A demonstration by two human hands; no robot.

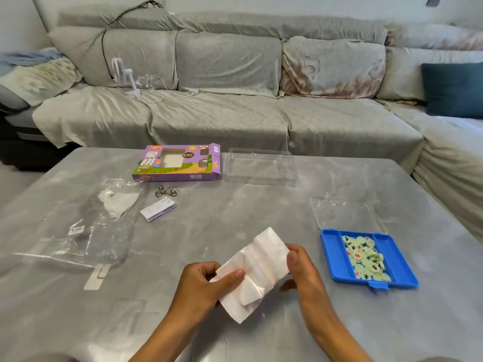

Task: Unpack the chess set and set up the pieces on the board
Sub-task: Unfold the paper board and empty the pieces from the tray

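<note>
Both hands hold a folded white sheet (254, 273) above the near middle of the table (235, 205): the left hand (206, 283) pinches its near-left edge with the thumb on top, and the right hand (300, 267) grips the right edge. I judge this sheet is the paper board, held at two sides so it can be opened flat. The round pieces (366, 257) lie in a blue tray (392, 259) to the right, beside its clear lid (345, 212). The purple box (180, 163) stands far left. The sheet's print is hidden inside the folds, and the marks on the pieces are too small to read.
</note>
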